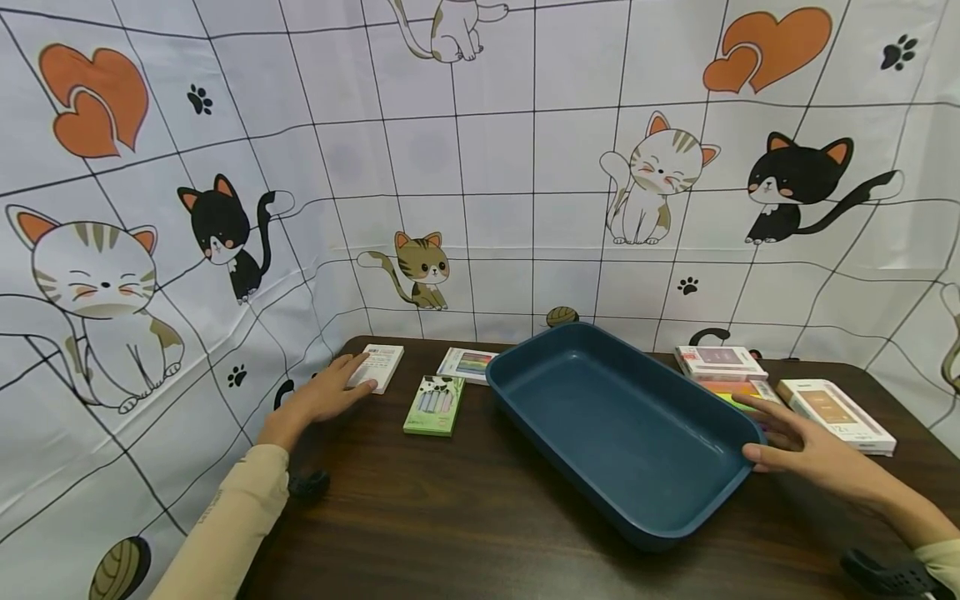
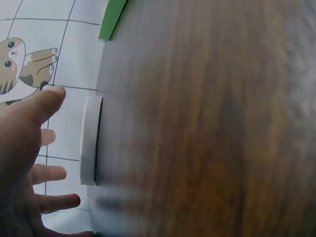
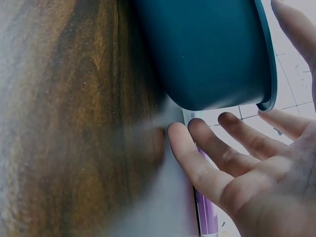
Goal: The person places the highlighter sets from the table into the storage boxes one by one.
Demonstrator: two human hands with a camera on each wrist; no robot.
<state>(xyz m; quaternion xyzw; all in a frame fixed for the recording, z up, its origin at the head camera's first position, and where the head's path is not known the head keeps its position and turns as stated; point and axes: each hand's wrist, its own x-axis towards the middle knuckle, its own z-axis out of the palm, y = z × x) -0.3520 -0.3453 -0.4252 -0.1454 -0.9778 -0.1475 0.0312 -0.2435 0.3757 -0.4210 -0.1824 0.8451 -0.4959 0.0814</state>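
Note:
A deep blue rectangular bin (image 1: 615,417) stands slantwise on the dark wooden table. At its right corner is my right hand (image 1: 798,446), the thumb by the rim; in the right wrist view the fingers (image 3: 205,170) are spread beside the bin's wall (image 3: 212,54), with a gap visible. My left hand (image 1: 326,392) reaches over the near left side of a white box (image 1: 384,367), fingers extended. In the left wrist view that box (image 2: 90,140) lies beyond the spread fingers (image 2: 54,173); whether they touch it I cannot tell. A green box (image 1: 435,406) lies right of the left hand.
A white box with a rainbow picture (image 1: 467,365) lies behind the bin's left end. To the right are a box with a mauve panel (image 1: 720,363), a rainbow-coloured box (image 1: 731,390) and a white box with a tan panel (image 1: 836,412). A cat-printed curtain (image 1: 495,225) surrounds the table.

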